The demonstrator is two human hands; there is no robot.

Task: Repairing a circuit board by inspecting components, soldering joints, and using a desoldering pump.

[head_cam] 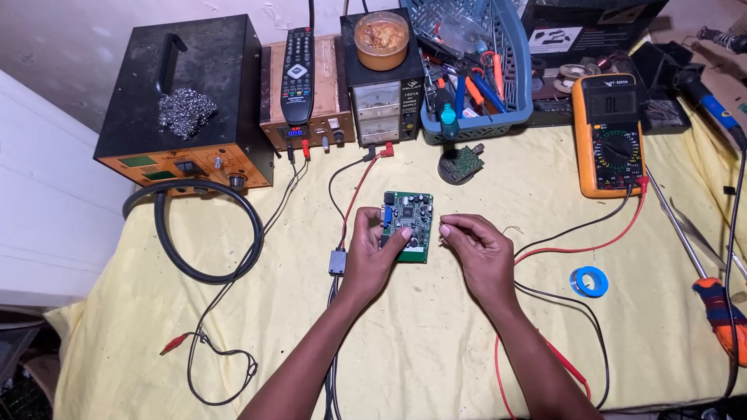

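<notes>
Green board (409, 222): small circuit board, flat on the yellow cloth (436, 334), mid-bench, just below the power supply (384, 85).
Left hand (375, 250): at the board's left edge, fingers curled round that edge, thumb tip on the lower part of the board; gripping it.
Right hand (478, 249): just right of the board, thumb and forefinger pinched together near the board's right edge; too small to tell whether anything sits between the fingertips.
Back left: black and orange box (187, 109) with a wad of steel wool (187, 111) on top, thick black hose (204, 233) looping from its front.
Back middle: wooden unit (331, 85) with a remote (296, 74) lying on it; tub (381, 39) of brown paste on the power supply.
Back right: blue basket (498, 85) of tools; orange multimeter (609, 134) beside it, red and black leads (576, 245) trailing toward the right hand.
Right side: blue ring (588, 281) on the cloth; screwdriver (720, 311) with orange handle near the edge.
Lower left: red clip (175, 343) on a thin black wire.
</notes>
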